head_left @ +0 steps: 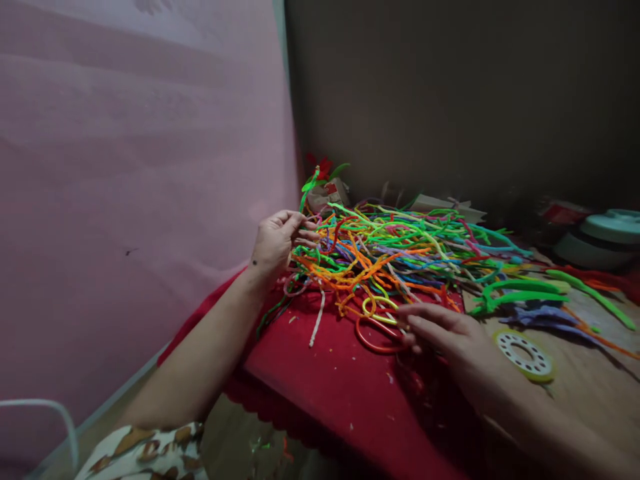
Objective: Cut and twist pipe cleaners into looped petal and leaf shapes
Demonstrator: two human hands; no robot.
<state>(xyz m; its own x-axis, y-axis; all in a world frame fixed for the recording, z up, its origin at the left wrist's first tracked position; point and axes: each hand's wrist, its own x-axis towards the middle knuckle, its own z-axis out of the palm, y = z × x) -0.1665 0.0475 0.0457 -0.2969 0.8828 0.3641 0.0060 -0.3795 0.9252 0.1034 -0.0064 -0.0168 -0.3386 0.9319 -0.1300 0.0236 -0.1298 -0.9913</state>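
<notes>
A large tangled heap of colourful fuzzy stems [400, 243] lies on the red cloth [320, 387]. At the heap's left end is my left hand [287, 233], thumb and index finger pinched together and the other fingers reaching over the stems; what the pinch holds is too small to name. My right hand [435, 327] is at the front of the heap, its fingers at the red looped handles of what look like scissors [377, 337]. Its fingertips are blurred, so the grip is unclear. A yellow loop [377, 308] lies just behind the red one.
On the right lie a yellow tape roll [524, 355], green fuzzy strips [525, 293] and purple ones [555, 319]. A teal-lidded container [605, 237] stands at the far right. A red flower [320, 167] is behind the heap. The pink wall [150, 167] rises on the left.
</notes>
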